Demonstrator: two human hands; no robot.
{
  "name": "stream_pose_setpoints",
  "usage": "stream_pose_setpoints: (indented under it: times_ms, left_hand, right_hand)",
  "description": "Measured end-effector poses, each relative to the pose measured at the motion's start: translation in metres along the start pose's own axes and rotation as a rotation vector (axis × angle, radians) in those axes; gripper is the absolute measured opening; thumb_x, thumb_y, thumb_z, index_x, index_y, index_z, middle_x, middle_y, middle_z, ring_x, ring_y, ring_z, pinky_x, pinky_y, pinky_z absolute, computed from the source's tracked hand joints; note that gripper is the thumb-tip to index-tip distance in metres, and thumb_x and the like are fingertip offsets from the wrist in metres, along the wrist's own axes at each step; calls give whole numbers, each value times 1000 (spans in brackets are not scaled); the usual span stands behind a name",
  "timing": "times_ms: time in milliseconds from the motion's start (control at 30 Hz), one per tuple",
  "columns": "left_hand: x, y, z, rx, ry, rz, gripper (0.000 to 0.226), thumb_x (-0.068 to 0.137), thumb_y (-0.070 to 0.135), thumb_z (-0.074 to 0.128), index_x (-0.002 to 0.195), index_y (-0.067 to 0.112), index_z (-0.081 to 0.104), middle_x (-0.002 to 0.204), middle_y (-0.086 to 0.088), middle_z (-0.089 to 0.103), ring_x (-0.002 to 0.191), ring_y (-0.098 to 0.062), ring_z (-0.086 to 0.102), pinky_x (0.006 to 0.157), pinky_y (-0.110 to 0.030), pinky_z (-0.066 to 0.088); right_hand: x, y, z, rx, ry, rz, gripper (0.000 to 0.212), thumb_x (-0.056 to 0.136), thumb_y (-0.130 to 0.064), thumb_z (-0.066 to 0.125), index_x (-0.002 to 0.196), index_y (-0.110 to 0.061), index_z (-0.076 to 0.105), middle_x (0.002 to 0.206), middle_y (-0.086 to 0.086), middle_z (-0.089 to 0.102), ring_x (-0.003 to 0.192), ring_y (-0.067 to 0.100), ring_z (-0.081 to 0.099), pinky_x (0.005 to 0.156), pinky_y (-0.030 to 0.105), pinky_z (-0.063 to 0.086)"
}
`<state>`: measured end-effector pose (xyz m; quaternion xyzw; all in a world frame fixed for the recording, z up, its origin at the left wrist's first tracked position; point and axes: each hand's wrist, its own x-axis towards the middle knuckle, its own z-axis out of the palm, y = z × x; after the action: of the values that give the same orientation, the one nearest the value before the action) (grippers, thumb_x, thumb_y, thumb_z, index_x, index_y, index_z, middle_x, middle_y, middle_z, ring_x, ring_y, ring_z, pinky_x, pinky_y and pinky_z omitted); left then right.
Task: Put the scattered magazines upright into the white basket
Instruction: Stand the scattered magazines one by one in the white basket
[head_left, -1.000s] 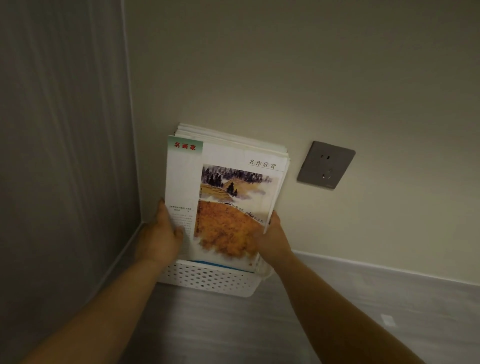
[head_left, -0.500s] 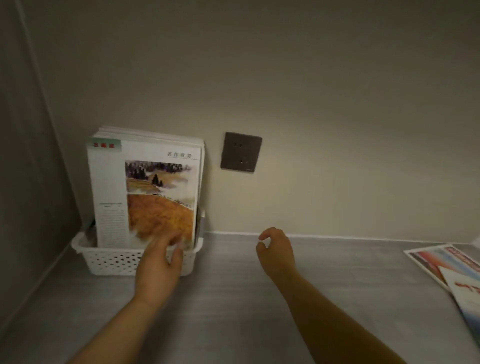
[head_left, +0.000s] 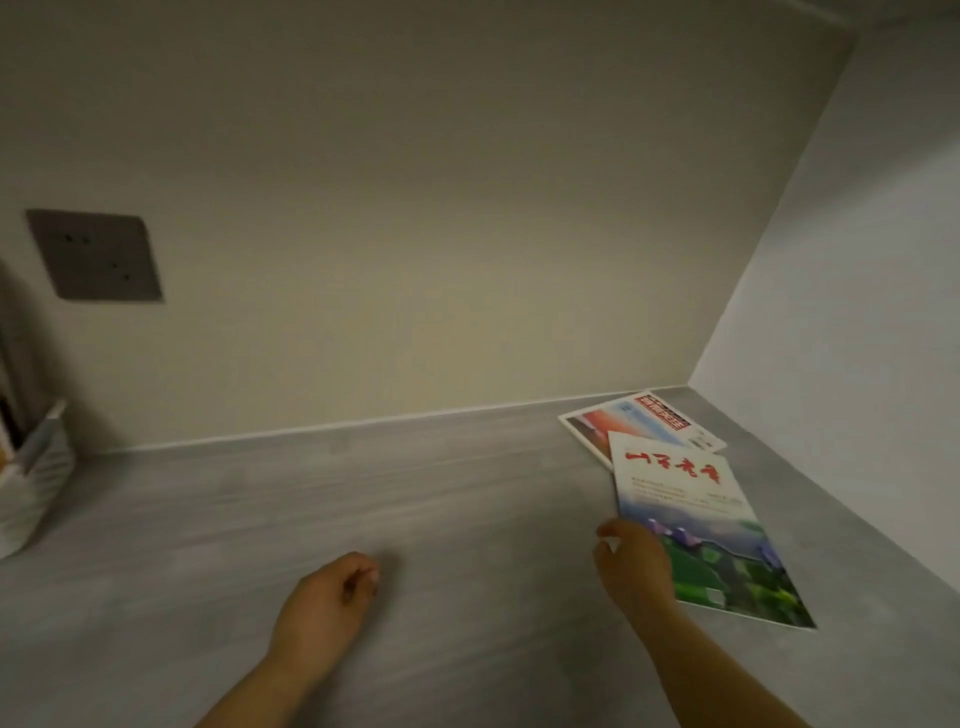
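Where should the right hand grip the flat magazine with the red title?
Probably its left long edge, coming from the left, where the right hand is. The magazine lies flat on the counter, so fingers must slip under an edge; its far end overlaps a second magazine.

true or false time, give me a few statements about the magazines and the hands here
1. The green-landscape magazine and the red-banner magazine both lie flat on the counter. True.
2. The green-landscape magazine lies under the other one. False: it overlaps it from above.
3. One hand holds a magazine in the air. False: the left hand holds nothing.
4. The right hand is at the green-landscape magazine's left edge. True.
5. A socket sits on the right side wall. False: the wall socket is on the back wall, at the left.
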<state>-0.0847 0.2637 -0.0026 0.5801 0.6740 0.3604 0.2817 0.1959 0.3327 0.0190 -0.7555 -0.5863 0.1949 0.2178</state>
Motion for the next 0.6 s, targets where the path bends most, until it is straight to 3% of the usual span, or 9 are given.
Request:
stream_pose_setpoints:
  times_ms: [100,200,267,333,400,467,533,600]
  left_hand:
    - [1,26,62,33,-54,14,30,85,13,54,68,37,50,85,-5,64,88,-24,62,74,-23,39]
    - [5,48,110,156,-127,66,16,84,10,55,93,12,68,109,-10,67,101,-19,59,84,-19,38]
    - [8,60,130,245,-101,222,16,78,6,58,83,11,72,96,-2,72,92,-8,55,76,-13,40]
    - [13,75,146,287,-126,347,18,67,21,54,64,16,72,69,4,74,81,-7,53,61,-12,43]
    - [19,86,163,376,-121,426,20,64,25,54,67,17,73,66,3,74,65,-5,63,59,-13,46]
    - [26,97,183,377,-168,369,26,74,18,59,97,13,69,97,-3,73,89,-10,68,77,-16,47]
    - [32,103,209,322,-211,282,43,87,25,51,129,18,45,134,-3,50,123,-12,47,101,-17,32]
    - [38,111,230,327,-268,233,54,88,30,48,137,23,29,147,0,34,133,-12,32,109,-20,20]
  right_hand:
    - [24,72,-24,-102,46,59,37,87,-18,48,124,-13,49,130,12,50,121,29,45,102,39,35]
    - [43,126,-39,-264,80,117,44,90,-32,45,130,-15,40,140,12,41,130,29,36,109,45,29]
    - [51,152,-42,-308,73,166,48,91,-39,41,134,-19,36,147,9,31,137,27,26,113,48,19]
    - [58,168,-40,-312,89,198,48,91,-41,35,135,-21,32,150,7,27,139,25,20,114,48,13]
    - [62,175,-36,-321,94,183,50,92,-42,31,138,-22,28,152,7,22,141,25,15,115,47,10]
    - [64,179,-33,-322,82,162,51,93,-43,28,139,-22,25,153,6,18,142,24,10,115,46,7]
    - [65,182,-33,-319,80,161,52,93,-44,26,140,-22,23,154,6,16,142,24,7,115,45,5]
    - [66,184,-33,-316,74,165,52,93,-44,25,140,-22,21,154,5,14,142,24,6,116,45,4]
